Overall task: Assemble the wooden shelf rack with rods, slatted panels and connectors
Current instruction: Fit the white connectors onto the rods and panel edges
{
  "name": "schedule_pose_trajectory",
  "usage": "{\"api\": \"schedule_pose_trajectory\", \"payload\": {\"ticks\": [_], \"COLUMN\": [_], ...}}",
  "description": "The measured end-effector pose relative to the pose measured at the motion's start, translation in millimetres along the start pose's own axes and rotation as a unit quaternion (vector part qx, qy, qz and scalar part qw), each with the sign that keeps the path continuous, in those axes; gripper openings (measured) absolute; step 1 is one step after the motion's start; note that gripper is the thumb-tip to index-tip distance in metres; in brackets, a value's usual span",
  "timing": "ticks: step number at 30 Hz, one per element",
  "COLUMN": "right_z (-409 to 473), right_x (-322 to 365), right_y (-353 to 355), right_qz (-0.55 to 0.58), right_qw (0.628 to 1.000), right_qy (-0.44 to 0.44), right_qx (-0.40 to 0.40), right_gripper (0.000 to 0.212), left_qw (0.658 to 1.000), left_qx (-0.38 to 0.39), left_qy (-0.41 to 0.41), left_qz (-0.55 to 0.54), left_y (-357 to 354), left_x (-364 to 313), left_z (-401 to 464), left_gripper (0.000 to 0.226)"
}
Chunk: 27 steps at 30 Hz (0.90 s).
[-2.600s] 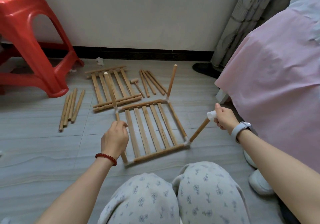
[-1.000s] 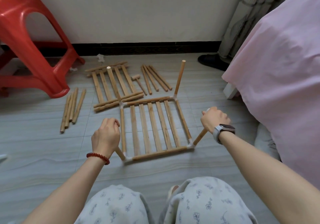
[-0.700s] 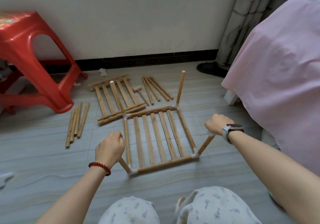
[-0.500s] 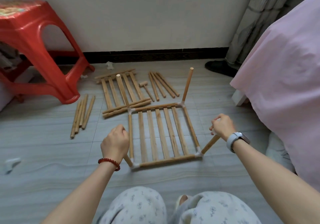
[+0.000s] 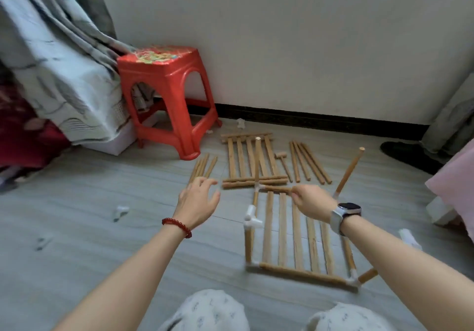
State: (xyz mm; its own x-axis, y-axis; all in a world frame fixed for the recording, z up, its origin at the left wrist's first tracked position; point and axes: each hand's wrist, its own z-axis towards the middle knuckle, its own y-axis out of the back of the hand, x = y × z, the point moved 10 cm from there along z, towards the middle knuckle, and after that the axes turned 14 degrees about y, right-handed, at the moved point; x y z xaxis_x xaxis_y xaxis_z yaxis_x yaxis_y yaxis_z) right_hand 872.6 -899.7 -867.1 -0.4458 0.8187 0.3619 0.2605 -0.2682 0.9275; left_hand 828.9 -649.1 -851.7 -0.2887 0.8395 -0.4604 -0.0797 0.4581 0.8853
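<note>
The slatted panel (image 5: 297, 233) lies on the floor with white connectors at its corners and rods standing out of them. The near-left rod (image 5: 248, 246) carries a white connector (image 5: 250, 219) on its top. A far-right rod (image 5: 348, 174) leans upward, and a far-left rod (image 5: 257, 161) rises from its corner. My right hand (image 5: 311, 202) is over the panel's far rail (image 5: 278, 189), fingers curled and pinching it. My left hand (image 5: 198, 201) hovers with fingers spread, holding nothing, just short of a bundle of loose rods (image 5: 204, 166).
A second slatted panel (image 5: 251, 159) lies flat behind, with a small wooden mallet (image 5: 282, 159) and more loose rods (image 5: 309, 162) to its right. Loose white connectors (image 5: 120, 210) lie on the floor. A red stool (image 5: 166, 94) stands at back left; pink bedding (image 5: 456, 184) on the right.
The view swung left. My left hand let go of the near-left rod and opened toward the loose rods. My right hand left the near-right rod and moved to the far rail.
</note>
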Motion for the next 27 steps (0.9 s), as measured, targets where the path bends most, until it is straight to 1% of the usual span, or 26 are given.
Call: {"api": "schedule_pose_trajectory", "payload": {"ticks": [3,6,8,10,12,15,18,20,23,24,25,26,27], "right_z": [47.4,86.1,99.4,115.8,126.8,135.7,138.1,134.3,130.5,130.2,130.9,134.2,142.3], "right_x": [93.5,191.5,238.0,286.6,320.5,353.9,375.5,389.5,401.6,403.5,404.2,402.7,397.7], "right_y": [0.4,-21.7,-43.4,-90.3,-143.1,-238.2,-340.2,-395.9,-458.1,-470.1,-478.1,-484.2,-488.2], "right_qz": [0.022,0.034,0.043,0.039,0.026,0.000,-0.001,-0.013,-0.070,-0.090,-0.105,-0.110,-0.105], "right_qw": [0.995,0.984,0.978,0.970,0.962,0.944,0.916,0.893,0.848,0.833,0.820,0.812,0.812], "right_qy": [0.093,0.173,0.204,0.230,0.246,0.269,0.301,0.339,0.417,0.443,0.466,0.479,0.479], "right_qx": [-0.001,0.015,0.032,0.071,0.117,0.193,0.264,0.295,0.320,0.319,0.316,0.315,0.315], "right_gripper": [0.024,0.025,0.029,0.031,0.033,0.035,0.041,0.047,0.056,0.055,0.049,0.041,0.035], "left_qw": [0.998,0.988,0.980,0.968,0.956,0.931,0.905,0.890,0.879,0.879,0.879,0.882,0.887], "left_qx": [-0.021,-0.060,-0.064,-0.054,-0.030,0.021,0.039,0.045,0.046,0.043,0.039,0.035,0.030], "left_qy": [0.065,0.139,0.187,0.240,0.287,0.359,0.415,0.444,0.464,0.464,0.462,0.457,0.449], "left_qz": [-0.013,-0.009,-0.022,-0.037,-0.049,-0.067,-0.084,-0.090,-0.101,-0.104,-0.107,-0.108,-0.108], "left_y": [58.4,111.2,121.6,119.5,101.8,58.2,14.1,-12.0,-44.7,-51.0,-55.5,-59.4,-63.0], "left_x": [66.5,155.5,207.9,274.5,334.1,412.0,476.1,506.1,535.6,540.6,543.4,544.5,544.2], "left_z": [-8.8,-30.5,-46.9,-68.9,-86.6,-109.3,-114.1,-109.1,-81.3,-66.7,-50.9,-33.2,-13.0], "left_gripper": [0.034,0.032,0.031,0.031,0.032,0.033,0.033,0.034,0.036,0.037,0.038,0.039,0.041]}}
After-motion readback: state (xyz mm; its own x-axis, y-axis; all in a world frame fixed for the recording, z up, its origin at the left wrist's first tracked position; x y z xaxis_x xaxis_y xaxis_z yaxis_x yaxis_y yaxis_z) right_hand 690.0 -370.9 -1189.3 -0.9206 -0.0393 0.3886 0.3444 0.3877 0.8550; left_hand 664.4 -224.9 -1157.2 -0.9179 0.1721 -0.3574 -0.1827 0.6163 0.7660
